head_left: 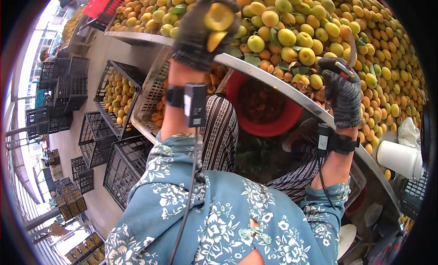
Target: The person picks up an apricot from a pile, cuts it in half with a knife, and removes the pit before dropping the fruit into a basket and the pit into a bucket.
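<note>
My left hand (198, 36), in a dark knit glove and somewhat blurred, holds a split apricot (220, 16) at the heap's front edge. A second cut piece (215, 40) shows against the palm. My right hand (342, 94), also gloved, is closed around a small knife (351, 52); its curved blade points up and away over the fruit. Both hands are above a large heap of yellow-green and orange apricots (305, 39) with some leaves among them. Below the metal table edge (273, 78), a red tub (292, 121) holds dark scraps, hard to make out.
Left of my legs stands a pale crate (145, 98) with orange fruit pieces. Beyond it are a black crate (109, 66) of apricots and several other black crates (125, 167). A white bucket (399, 157) lies at the right. Cables run from both wrist devices.
</note>
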Tool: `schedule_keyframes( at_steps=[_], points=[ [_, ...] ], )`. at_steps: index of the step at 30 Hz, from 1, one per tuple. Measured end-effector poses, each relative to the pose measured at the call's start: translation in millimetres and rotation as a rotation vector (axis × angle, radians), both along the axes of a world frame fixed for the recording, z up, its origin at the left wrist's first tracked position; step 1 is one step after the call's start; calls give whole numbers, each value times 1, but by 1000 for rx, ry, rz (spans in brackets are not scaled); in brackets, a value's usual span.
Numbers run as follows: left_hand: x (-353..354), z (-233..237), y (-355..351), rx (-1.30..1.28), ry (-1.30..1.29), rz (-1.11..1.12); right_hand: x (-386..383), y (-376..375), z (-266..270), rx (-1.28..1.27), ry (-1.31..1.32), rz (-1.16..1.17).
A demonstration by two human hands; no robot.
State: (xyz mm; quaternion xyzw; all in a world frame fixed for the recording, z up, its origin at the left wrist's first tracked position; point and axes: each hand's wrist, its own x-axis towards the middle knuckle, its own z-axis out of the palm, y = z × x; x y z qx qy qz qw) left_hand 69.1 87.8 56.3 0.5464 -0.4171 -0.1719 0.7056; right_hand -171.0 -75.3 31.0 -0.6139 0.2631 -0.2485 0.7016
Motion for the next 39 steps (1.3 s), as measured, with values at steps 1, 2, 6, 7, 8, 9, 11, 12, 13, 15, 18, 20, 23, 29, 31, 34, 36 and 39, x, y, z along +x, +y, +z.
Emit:
schedule_keyframes(
  at_steps=[1,2,6,7,8,9,11,12,13,15,18,20,23,29,31,34,36,39],
  points=[
    [19,3,21,-31,586,-228,0,-3,-1,41,-43,-43],
    [31,8,45,42,613,-213,-3,-11,-9,24,-33,-8],
    [56,-14,103,144,586,37,-2,-11,-9,-24,-5,-59],
    [66,-22,121,165,593,112,0,-13,-11,-25,7,-71],
    [74,-24,137,164,582,129,0,-15,-14,-30,-8,-60],
    [81,-28,152,239,447,156,0,-15,-15,-35,-16,-53],
    [89,-36,175,386,187,197,3,-9,-13,-29,-8,-71],
    [91,-40,183,456,56,214,7,-2,-7,-57,37,-137],
    [96,-44,191,526,-77,231,11,3,-4,-85,78,-205],
    [89,-34,189,837,-20,403,11,5,-4,-116,79,-182],
    [123,-61,208,894,-290,543,8,-1,-13,-170,157,-169],
    [161,-89,210,721,-762,476,8,-4,-16,-179,130,-155],
    [80,-15,147,452,288,358,9,-7,-19,-158,125,-163],
    [96,-34,73,571,-191,388,9,-2,-13,-165,128,-174],
    [106,-38,54,643,-265,430,7,-4,-18,-166,100,-178],
    [123,-45,28,726,-373,458,7,-8,-21,-124,91,-174],
    [119,-34,15,759,-450,467,5,-10,-18,-91,110,-176],
    [139,-43,-9,771,-464,496,4,-17,-28,-72,34,-194]
  ],
)
